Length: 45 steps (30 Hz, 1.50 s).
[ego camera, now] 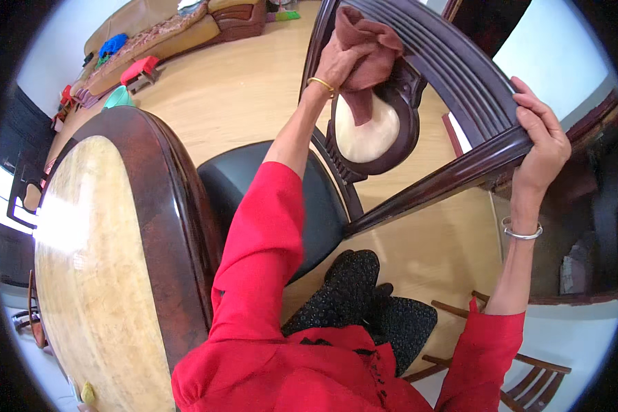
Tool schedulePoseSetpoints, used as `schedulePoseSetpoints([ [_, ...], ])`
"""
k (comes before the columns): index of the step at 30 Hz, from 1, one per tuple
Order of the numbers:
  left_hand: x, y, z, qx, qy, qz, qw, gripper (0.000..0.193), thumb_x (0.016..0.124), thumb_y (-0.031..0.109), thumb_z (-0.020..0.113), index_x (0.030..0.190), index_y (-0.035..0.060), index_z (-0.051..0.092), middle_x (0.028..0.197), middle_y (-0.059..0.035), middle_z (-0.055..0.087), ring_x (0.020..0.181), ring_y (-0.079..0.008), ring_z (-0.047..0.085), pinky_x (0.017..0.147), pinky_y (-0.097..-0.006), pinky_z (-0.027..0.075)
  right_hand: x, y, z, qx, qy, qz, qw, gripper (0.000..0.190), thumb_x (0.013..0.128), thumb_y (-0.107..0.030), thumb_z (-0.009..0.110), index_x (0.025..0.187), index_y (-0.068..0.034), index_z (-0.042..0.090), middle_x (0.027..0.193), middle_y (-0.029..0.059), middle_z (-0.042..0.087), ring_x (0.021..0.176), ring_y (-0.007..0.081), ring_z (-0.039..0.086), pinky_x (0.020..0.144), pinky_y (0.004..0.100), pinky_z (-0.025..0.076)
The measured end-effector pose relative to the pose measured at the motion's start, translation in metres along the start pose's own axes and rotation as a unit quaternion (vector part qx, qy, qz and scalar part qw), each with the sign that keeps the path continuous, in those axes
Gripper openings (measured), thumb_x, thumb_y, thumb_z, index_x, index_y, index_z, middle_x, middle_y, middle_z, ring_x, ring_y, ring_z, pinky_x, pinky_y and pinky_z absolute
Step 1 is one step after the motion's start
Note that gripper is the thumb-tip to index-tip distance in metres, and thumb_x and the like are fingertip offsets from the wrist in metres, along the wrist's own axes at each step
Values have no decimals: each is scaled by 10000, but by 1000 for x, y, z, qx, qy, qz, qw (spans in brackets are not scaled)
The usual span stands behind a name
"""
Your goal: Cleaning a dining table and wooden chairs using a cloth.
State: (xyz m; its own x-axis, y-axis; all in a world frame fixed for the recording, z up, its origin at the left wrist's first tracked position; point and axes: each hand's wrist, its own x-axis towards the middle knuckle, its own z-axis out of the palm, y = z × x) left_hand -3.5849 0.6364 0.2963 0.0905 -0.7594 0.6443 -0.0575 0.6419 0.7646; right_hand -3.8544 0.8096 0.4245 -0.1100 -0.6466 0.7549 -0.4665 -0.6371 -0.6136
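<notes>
My left hand, a gold bracelet at its wrist, holds a bunched brown cloth against the inside of a dark wooden chair back. One end of the cloth hangs over the cream oval inlay in the back's centre splat. My right hand, below which sits a silver bangle, grips the corner where the ribbed top rail meets the side post. The chair's dark padded seat extends towards the table. Cloth and fingers hide part of the splat's upper end.
A glossy table with a pale oval top stands close on my left. Beyond it are a tan sofa, a red-topped stool and a green bucket. A slatted wooden chair is at lower right.
</notes>
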Motion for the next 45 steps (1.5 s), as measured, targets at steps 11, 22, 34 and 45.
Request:
schedulePoseSetpoints([
  [11, -136, -191, -99, 486, -109, -105, 861, 242, 796, 182, 627, 1014, 86, 669, 926, -203, 670, 908, -386, 631, 771, -450, 502, -3, -2, 15, 79, -5, -24, 997, 163, 774, -14, 587, 871, 58, 697, 1034, 144, 693, 985, 167, 623, 918, 251, 432],
  [22, -101, -117, -86, 544, -299, -283, 732, 333, 846, 275, 507, 998, 46, 694, 1058, -230, 647, 1022, -363, 623, 870, -441, 493, -2, -2, 5, 30, -2, -33, 999, 151, 778, -13, 589, 860, 43, 702, 1024, 138, 695, 958, 149, 619, 894, 237, 438],
  [34, 92, 102, -76, 434, -139, 113, 883, 755, 735, 543, 677, 1316, 100, 485, 1293, -199, 494, 1237, -363, 452, 974, -445, 428, -5, -8, 2, 22, 25, -12, 999, 141, 740, -13, 602, 830, 31, 701, 1020, 160, 692, 951, 178, 629, 858, 265, 458],
  [45, 63, -16, -33, 427, 154, -143, 880, 715, 637, 353, 792, 1230, 104, 481, 1153, -184, 564, 1058, -375, 574, 864, -471, 498, -8, -11, 9, 53, 27, 4, 998, 146, 729, 5, 593, 830, 49, 688, 1021, 188, 683, 917, 166, 622, 809, 246, 457],
])
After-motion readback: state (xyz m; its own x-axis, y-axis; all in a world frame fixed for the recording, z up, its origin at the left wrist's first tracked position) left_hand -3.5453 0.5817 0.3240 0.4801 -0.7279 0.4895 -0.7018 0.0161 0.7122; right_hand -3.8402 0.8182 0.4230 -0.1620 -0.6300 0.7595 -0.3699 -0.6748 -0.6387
